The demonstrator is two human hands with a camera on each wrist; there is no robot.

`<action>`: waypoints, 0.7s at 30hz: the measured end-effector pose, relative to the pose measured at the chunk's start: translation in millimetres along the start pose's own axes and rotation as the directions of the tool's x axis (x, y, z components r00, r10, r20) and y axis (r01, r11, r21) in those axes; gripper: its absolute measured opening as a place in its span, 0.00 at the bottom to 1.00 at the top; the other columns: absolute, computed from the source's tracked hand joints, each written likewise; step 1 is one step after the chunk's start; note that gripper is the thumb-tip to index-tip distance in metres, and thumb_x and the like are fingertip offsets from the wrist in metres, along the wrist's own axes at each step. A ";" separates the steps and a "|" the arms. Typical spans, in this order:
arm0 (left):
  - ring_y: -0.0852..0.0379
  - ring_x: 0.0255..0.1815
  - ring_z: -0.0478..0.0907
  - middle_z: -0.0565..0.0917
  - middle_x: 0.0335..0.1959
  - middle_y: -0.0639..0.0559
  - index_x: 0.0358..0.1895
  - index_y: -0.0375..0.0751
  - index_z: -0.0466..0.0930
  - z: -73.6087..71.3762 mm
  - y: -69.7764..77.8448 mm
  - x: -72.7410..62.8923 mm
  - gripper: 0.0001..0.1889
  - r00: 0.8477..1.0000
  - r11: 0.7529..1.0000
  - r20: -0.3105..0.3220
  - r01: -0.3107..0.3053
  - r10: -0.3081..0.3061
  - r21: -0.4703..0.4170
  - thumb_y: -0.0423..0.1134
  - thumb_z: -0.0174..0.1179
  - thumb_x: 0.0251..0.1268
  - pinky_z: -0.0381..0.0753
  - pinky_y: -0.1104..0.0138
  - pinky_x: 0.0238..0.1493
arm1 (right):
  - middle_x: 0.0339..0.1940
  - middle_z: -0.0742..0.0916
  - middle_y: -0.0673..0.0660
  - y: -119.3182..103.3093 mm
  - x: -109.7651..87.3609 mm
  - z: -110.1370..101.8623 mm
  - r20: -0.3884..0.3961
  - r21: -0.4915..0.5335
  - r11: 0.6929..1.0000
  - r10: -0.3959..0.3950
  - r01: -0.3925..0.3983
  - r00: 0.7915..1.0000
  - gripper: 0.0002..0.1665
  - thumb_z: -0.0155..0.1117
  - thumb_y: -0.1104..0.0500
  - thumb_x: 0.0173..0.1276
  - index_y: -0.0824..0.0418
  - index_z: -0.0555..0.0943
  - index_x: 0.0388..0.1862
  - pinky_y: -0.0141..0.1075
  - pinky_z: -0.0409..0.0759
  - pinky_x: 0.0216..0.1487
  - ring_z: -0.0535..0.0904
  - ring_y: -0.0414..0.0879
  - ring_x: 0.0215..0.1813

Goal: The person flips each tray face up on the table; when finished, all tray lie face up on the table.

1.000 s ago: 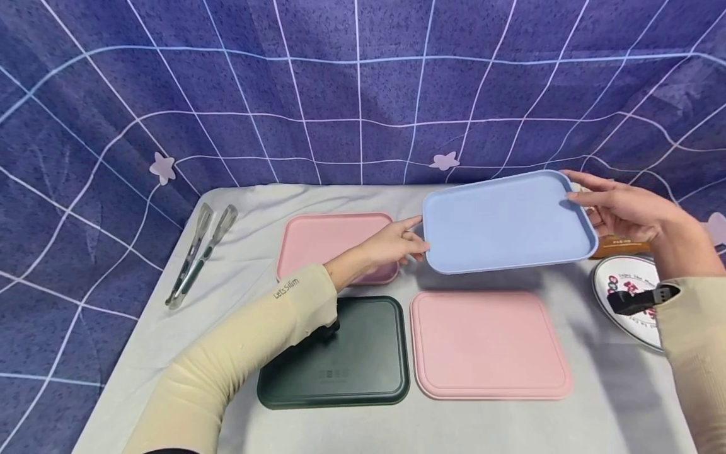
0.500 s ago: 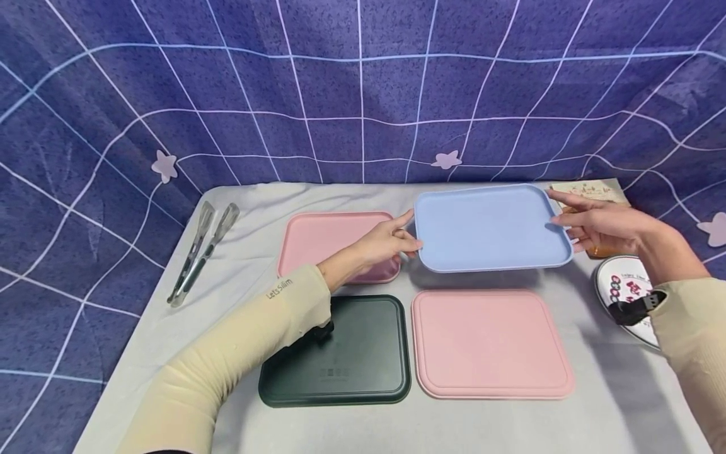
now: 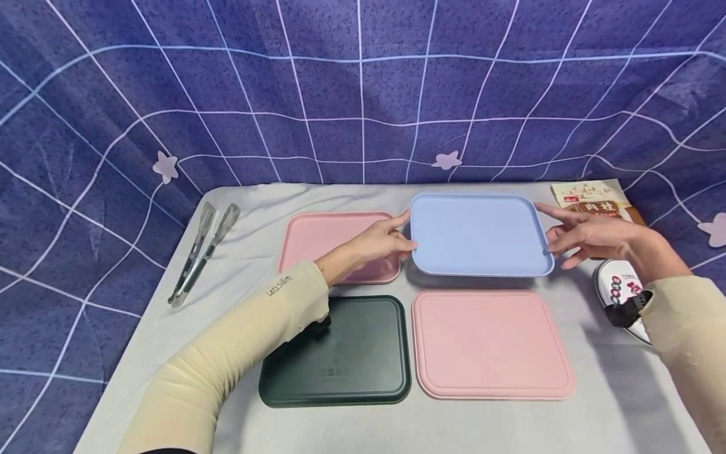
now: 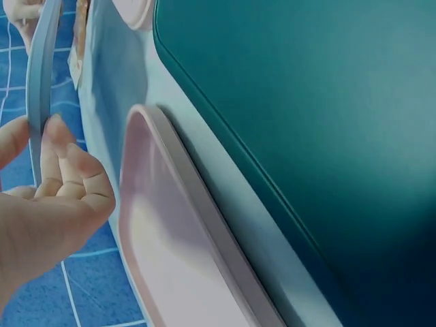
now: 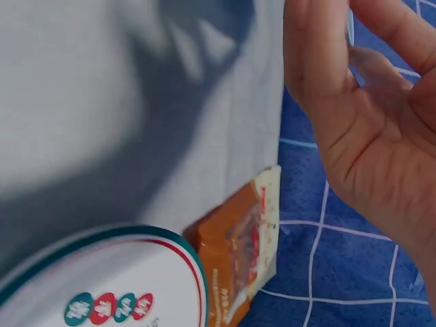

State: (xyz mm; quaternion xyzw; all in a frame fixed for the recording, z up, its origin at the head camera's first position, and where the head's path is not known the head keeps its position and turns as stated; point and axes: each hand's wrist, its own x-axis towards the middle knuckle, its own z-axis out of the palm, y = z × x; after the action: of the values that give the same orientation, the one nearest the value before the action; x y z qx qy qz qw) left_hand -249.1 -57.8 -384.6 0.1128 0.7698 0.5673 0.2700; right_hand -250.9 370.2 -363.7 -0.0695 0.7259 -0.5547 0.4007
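A light blue rectangular tray [image 3: 481, 236] with a raised rim is held level over the back of the white-covered table, with a shadow under its front edge. My left hand [image 3: 371, 246] pinches its left edge; in the left wrist view the tray [image 4: 41, 82] shows edge-on between thumb and fingers. On the right edge my right hand [image 3: 604, 233] holds the tray, its fingers spread between the two right corners. Left of it lies a pink tray [image 3: 326, 236], partly covered by my left hand. In front lie a dark green tray [image 3: 363, 353] and another pink tray [image 3: 490, 343].
Metal tongs [image 3: 198, 258] with dark handles lie at the left. At the right are a printed food packet [image 3: 590, 192] and a white round plate [image 5: 136, 286] with coloured motifs, partly behind my right wrist. A purple grid-patterned cloth [image 3: 363, 88] hangs behind the table.
The blue tray has moved left and levelled out from its tilt, its right side coming down. My right hand has travelled left with it, uncovering more of the packet; my left hand has shifted slightly left.
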 end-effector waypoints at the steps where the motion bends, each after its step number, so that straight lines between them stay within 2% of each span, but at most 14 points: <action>1: 0.46 0.37 0.83 0.82 0.27 0.49 0.81 0.52 0.48 -1.0 -0.9 0.7 0.45 1.000 1.000 0.003 0.005 -0.005 0.004 0.35 0.65 0.67 0.82 0.57 0.50 | 0.38 0.77 0.46 1.1 1.7 1.3 -0.012 -0.018 1.000 0.007 -0.007 1.000 0.60 0.56 0.69 0.73 0.45 0.25 0.82 0.40 0.87 0.39 0.80 0.38 0.39; 4: 0.53 0.31 0.81 0.81 0.24 0.50 0.81 0.51 0.47 -3.4 -3.9 2.2 0.45 1.000 1.000 0.019 0.010 -0.010 0.014 0.34 0.65 0.67 0.83 0.56 0.48 | 0.39 0.77 0.45 3.4 6.9 4.6 -0.049 -0.059 0.998 0.023 -0.026 0.999 0.60 0.58 0.68 0.72 0.48 0.27 0.82 0.40 0.86 0.37 0.80 0.38 0.38; 10: 0.56 0.28 0.80 0.79 0.23 0.50 0.82 0.46 0.46 -6.0 -10.7 5.5 0.45 0.999 0.999 0.041 0.034 -0.035 0.016 0.32 0.64 0.68 0.84 0.51 0.47 | 0.40 0.77 0.45 4.6 16.1 6.7 -0.080 -0.092 0.995 0.031 -0.038 0.996 0.60 0.60 0.67 0.70 0.50 0.29 0.83 0.39 0.86 0.35 0.81 0.41 0.38; 16: 0.58 0.27 0.79 0.80 0.24 0.51 0.81 0.41 0.43 -6.2 -13.8 10.2 0.45 0.995 0.996 0.060 0.075 -0.078 0.043 0.32 0.63 0.68 0.85 0.58 0.41 | 0.41 0.76 0.47 7.6 23.4 5.8 -0.092 -0.091 0.995 0.039 -0.047 0.995 0.60 0.61 0.66 0.70 0.47 0.31 0.83 0.39 0.86 0.35 0.81 0.42 0.38; 21: 0.59 0.27 0.79 0.80 0.24 0.51 0.81 0.41 0.42 -5.4 -13.2 13.3 0.45 0.992 0.993 0.059 0.110 -0.113 0.050 0.33 0.63 0.69 0.84 0.61 0.40 | 0.42 0.77 0.48 10.2 29.5 5.2 -0.102 -0.088 0.991 0.087 -0.096 0.991 0.61 0.63 0.65 0.69 0.45 0.33 0.84 0.39 0.86 0.37 0.80 0.42 0.38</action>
State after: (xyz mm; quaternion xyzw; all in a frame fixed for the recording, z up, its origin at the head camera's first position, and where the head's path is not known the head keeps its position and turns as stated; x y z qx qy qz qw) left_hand -261.3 -60.2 -399.6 0.0935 0.7792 0.5293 0.3225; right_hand -263.7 354.1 -387.7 -0.0271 0.7720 -0.5042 0.3860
